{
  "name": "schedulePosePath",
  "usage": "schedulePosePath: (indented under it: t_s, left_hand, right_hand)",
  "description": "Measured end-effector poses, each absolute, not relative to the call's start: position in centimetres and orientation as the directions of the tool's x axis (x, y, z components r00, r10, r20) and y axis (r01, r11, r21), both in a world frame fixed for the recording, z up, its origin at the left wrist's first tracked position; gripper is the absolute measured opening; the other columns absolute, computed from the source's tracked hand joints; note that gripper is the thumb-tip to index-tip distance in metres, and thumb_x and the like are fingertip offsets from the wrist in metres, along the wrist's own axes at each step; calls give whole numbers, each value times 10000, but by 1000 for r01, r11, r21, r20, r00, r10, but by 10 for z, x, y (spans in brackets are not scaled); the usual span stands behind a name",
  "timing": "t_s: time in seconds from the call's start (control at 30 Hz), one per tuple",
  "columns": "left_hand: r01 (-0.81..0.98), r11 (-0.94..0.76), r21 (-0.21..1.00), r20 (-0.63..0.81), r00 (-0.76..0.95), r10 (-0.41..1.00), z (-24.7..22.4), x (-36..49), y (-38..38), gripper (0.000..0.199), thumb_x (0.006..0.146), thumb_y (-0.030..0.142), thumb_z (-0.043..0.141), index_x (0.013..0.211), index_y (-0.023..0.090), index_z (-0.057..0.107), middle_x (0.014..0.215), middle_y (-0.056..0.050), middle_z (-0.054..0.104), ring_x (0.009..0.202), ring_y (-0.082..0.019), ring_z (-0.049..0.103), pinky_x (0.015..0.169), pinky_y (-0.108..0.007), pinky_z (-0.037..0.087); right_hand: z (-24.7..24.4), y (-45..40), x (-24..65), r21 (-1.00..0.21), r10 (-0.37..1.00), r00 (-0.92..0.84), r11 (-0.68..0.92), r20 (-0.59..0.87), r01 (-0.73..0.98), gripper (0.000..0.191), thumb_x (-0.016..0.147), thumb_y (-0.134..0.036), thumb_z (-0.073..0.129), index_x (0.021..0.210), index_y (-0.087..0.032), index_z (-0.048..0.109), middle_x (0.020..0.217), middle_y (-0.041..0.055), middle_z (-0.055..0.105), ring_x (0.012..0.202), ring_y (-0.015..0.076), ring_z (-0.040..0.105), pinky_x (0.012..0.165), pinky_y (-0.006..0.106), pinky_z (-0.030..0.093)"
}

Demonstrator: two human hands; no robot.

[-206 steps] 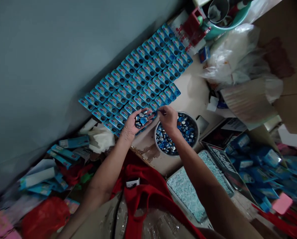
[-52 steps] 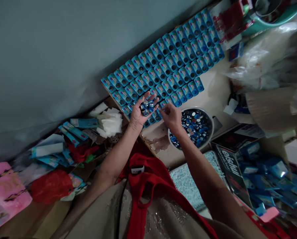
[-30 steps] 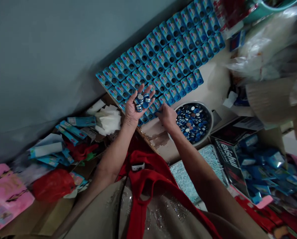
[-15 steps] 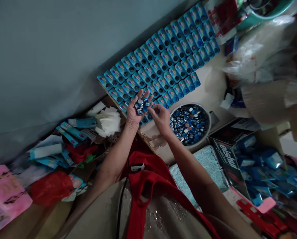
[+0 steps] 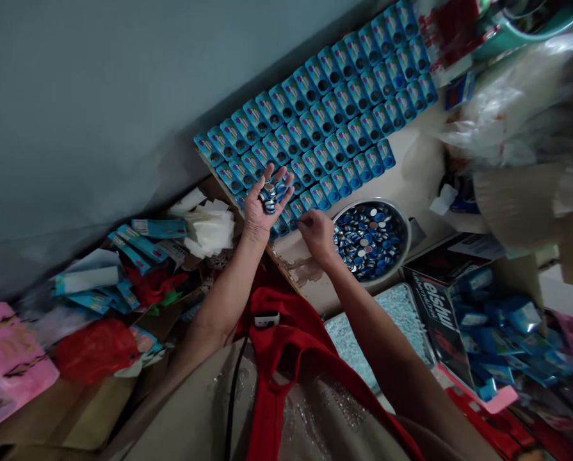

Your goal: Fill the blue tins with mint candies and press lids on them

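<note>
My left hand [image 5: 263, 206] is palm up, fingers spread and slightly curled, cradling several small round blue-and-silver caps [image 5: 269, 197]. My right hand [image 5: 319, 235] is just to its right, thumb and fingers pinched together; whatever is between them is hidden. Its fingertips are close to the front row of blue cards [image 5: 331, 187], which lie in neat slanted rows on the table, each with a round spot at its lower end. Right of that hand stands a round metal bowl [image 5: 408, 232] full of similar caps, some showing white or reddish faces.
A tray of pale blue pellets [image 5: 377, 333] sits below the bowl. Further right is a black carton [image 5: 442, 314] beside blue packets [image 5: 511, 326]. Plastic bags [image 5: 511, 102] lie at the upper right. White papers [image 5: 212, 232] and a red bag [image 5: 96, 351] are on the left.
My right hand has drawn away from the caps in my left palm, toward the right, with its fingers still pinched. The view has shifted slightly.
</note>
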State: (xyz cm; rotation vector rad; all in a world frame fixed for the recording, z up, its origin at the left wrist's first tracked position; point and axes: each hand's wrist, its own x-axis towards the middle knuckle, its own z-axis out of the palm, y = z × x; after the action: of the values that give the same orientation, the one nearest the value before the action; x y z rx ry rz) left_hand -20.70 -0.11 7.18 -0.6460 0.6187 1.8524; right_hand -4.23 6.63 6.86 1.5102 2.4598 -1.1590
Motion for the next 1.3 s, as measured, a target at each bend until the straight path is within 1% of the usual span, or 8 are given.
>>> schedulePosePath:
  t_s: [0.13, 0.33, 0.5, 0.63, 0.73, 0.87, 1.03, 1.3]
  left_hand:
    - [-945, -313, 97, -681, -292, 671, 71, -218, -9, 354, 1142, 313, 499, 1358, 270, 775, 1413, -65, 804, 1487, -289, 674, 1225, -486, 580]
    - [-955, -298, 10, -652, -232, 721, 63, -217, -14, 370, 1137, 359, 520, 1401, 281, 769, 1389, -79, 813, 1500, -324, 662, 1246, -553, 561]
    - [-958, -288, 5, -641, -224, 734, 60, -214, -16, 384, 1138, 335, 510, 1431, 261, 747, 1367, -98, 822, 1469, -326, 688, 1248, -567, 555]
    - [-971, -233, 59, -651, -214, 728, 62, -209, -19, 401, 1152, 318, 479, 1449, 243, 738, 1375, -98, 819, 1448, -322, 703, 1242, -543, 554]
    - [-972, -214, 92, -667, -220, 712, 66, -201, -18, 410, 1166, 330, 452, 1426, 235, 753, 1405, -91, 809, 1449, -326, 701, 1223, -502, 571]
    - [-968, -239, 72, -689, -222, 690, 72, -195, -13, 452, 1192, 334, 380, 1431, 242, 753, 1365, -75, 823, 1418, -289, 726, 1176, -437, 607]
    - [-955, -287, 77, -734, -249, 632, 75, -210, -19, 418, 1185, 351, 450, 1482, 263, 731, 1327, -75, 835, 1354, -277, 765, 1164, -440, 613]
    - [-943, -321, 92, -700, -290, 652, 72, -231, -42, 405, 1190, 349, 424, 1399, 256, 759, 1301, -65, 837, 1427, -290, 719, 1215, -492, 584]
  right_hand:
    - [65, 61, -53, -364, 709, -531, 394, -464, 844, 50, 904, -222, 666, 883, -243, 706, 1026, 85, 785, 960, 261, 712, 809, 343, 491]
    - [61, 77, -67, -155, 751, -391, 367, -533, 917, 255, 855, -340, 858, 1060, -273, 722, 928, 62, 782, 897, 316, 734, 789, 381, 492]
    - [71, 75, -65, -218, 740, -453, 399, -496, 891, 180, 890, -346, 850, 988, -272, 718, 850, 40, 759, 819, 280, 711, 757, 356, 479]
    - [80, 59, -63, -434, 714, -650, 515, -261, 739, 163, 1051, -401, 696, 1071, -252, 757, 939, 61, 775, 860, 240, 705, 775, 324, 485]
    - [78, 57, -70, -505, 611, -784, 646, -107, 573, 178, 1095, -339, 624, 1132, -265, 781, 1086, 87, 786, 947, 229, 708, 808, 307, 493]
    - [73, 65, -74, -556, 534, -843, 683, -61, 473, 159, 1053, -239, 610, 952, -255, 731, 1094, 97, 769, 1001, 238, 690, 878, 322, 509]
    - [73, 55, -59, -585, 621, -735, 500, -270, 638, 133, 904, -137, 642, 963, -222, 724, 934, 47, 749, 874, 215, 677, 824, 306, 503]
    - [74, 38, -72, -238, 574, -608, 590, -549, 771, 199, 986, -187, 610, 1039, -214, 799, 1111, 98, 821, 1005, 242, 736, 808, 313, 468]
